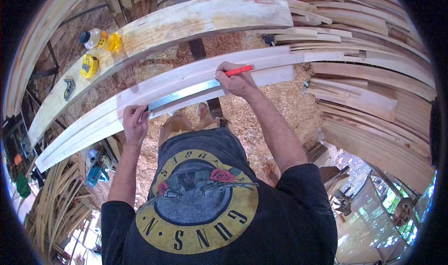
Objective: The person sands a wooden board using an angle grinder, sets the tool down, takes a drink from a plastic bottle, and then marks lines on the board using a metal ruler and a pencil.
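Observation:
A shiny metal straightedge (183, 94) lies lengthwise along a long pale board (105, 113). My left hand (135, 125) pinches its left end, where a small dark part shows between the fingers. At the straightedge's right end, my right hand (237, 84) is closed around a red carpenter's pencil (240, 70), resting against the board. The pencil slants up to the right across the knuckles. Its tip is hidden by the fingers, so any mark is out of sight.
Beyond the board lies a thick plank (186, 22), with a bottle of yellow liquid (100, 39), a yellow tape measure (89, 66) and a small metal tool (69, 89) on it. Stacked boards (368, 97) fill the right. A teal power tool (96, 171) sits lower left. Shavings cover the floor.

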Available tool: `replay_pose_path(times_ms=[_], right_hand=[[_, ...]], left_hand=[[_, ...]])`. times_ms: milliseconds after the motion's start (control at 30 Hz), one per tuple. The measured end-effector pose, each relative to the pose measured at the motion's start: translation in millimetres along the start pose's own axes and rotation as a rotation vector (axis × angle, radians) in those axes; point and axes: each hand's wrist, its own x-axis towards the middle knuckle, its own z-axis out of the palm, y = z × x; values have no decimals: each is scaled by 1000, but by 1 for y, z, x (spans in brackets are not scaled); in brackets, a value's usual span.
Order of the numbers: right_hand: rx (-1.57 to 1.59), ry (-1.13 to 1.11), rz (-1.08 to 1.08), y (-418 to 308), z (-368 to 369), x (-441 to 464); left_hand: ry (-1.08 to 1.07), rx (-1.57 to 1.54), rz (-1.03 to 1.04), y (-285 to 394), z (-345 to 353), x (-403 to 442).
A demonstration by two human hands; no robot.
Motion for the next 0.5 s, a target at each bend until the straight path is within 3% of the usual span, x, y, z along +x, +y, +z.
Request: replay_pose_path(times_ms=[500], right_hand=[[-27,11,-21,5,2,0]], left_hand=[[5,6,-8,4,-1,1]])
